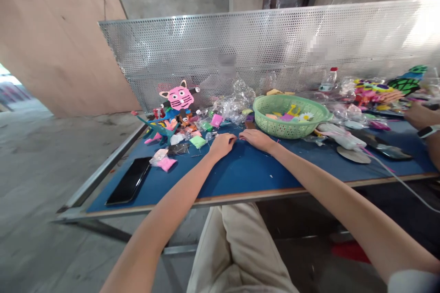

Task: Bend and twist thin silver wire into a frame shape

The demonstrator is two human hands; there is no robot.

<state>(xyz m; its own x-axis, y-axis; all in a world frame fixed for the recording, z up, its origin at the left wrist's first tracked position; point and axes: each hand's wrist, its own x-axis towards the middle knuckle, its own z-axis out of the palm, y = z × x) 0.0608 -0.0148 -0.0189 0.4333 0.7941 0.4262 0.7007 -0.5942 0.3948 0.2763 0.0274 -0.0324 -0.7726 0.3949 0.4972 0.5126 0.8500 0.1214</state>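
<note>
My left hand (222,146) rests on the blue tabletop (247,171) with its fingers curled in. Close to its right, my right hand (257,139) lies on the table too, fingers bent and pointing left toward the left hand. The two hands are a small gap apart. Whatever may be inside either hand is hidden. Just left of my left hand are a pale green packet (198,142) and other small clear packets. A brown piece (250,125) lies behind the hands. The green plastic basket (292,132) stands beyond my right hand, holding a white flower and yellow and purple pieces.
A black phone (129,181) lies at the left edge, near a pink packet (167,163). Behind stand a pink cat face (180,97) and crumpled clear plastic (237,103) against a perforated metal panel (206,41). Another person's hand (421,114) is at far right, past a white cable (402,178).
</note>
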